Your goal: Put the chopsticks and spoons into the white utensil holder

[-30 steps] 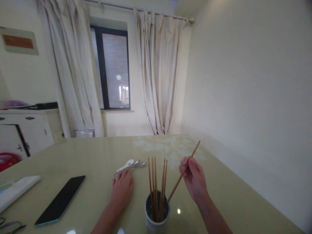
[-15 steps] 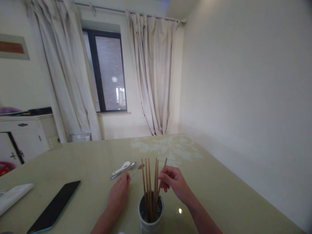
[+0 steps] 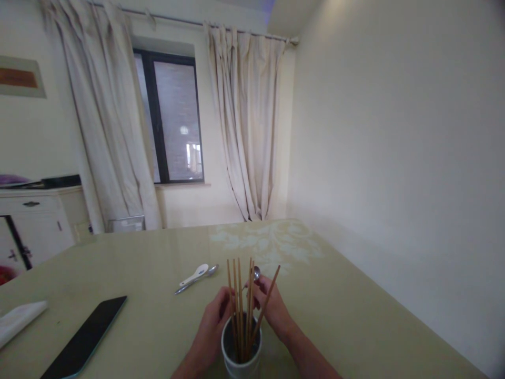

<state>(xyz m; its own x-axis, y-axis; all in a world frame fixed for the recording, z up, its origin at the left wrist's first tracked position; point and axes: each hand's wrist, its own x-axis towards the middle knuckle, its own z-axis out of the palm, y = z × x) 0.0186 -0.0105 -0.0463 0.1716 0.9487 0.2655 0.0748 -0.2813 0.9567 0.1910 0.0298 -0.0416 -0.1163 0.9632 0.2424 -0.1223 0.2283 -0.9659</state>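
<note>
Curling, left hand [image 3: 215,313] and right hand [image 3: 275,308] flank chopsticks [image 3: 240,289].

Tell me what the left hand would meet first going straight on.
Likely the right hand, beside the spoon; the left hand's line seems to pass behind the chopsticks, but depth is unclear.

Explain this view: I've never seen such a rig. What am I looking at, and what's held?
There's no machine: these are a person's bare left hand and right hand, seen from one camera worn on the head, facing forward and down. Nearest the camera stands a cup holding six chopsticks, one leaning right. Behind them, the right hand seems to hold a small metal spoon; the chopsticks hide whether the left grips it too. To the left on the table lie a white spoon, another metal spoon seemingly touching it, and a dark flat slab.
</note>
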